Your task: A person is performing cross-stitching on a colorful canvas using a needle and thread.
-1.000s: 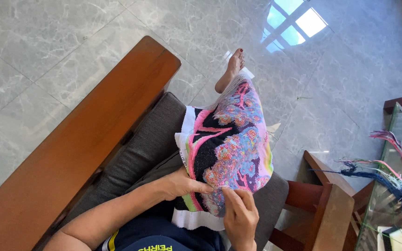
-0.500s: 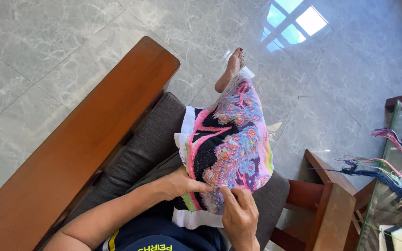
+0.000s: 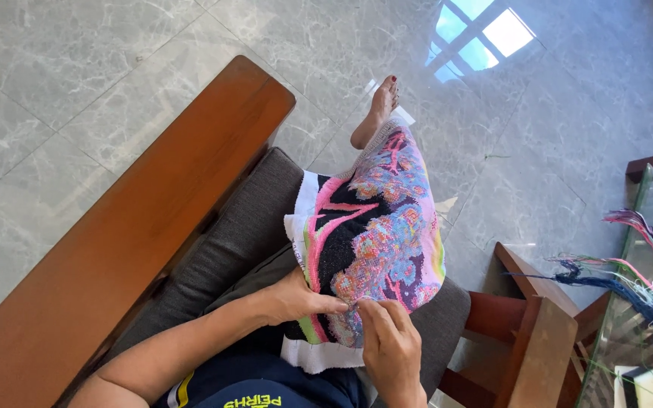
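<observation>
A multicoloured cross-stitch canvas (image 3: 372,242) is draped lengthwise over a lap, its stitched face turned up. Pink bands, a black field and mottled blue, pink and purple patches are shown, framed by a white unstitched border. The near edge is pinched from both sides; the rest is stretched away from the grip.

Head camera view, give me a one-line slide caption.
Seated person's left hand and right hand pinch a colourful cross-stitch cloth draped over the lap.
</observation>
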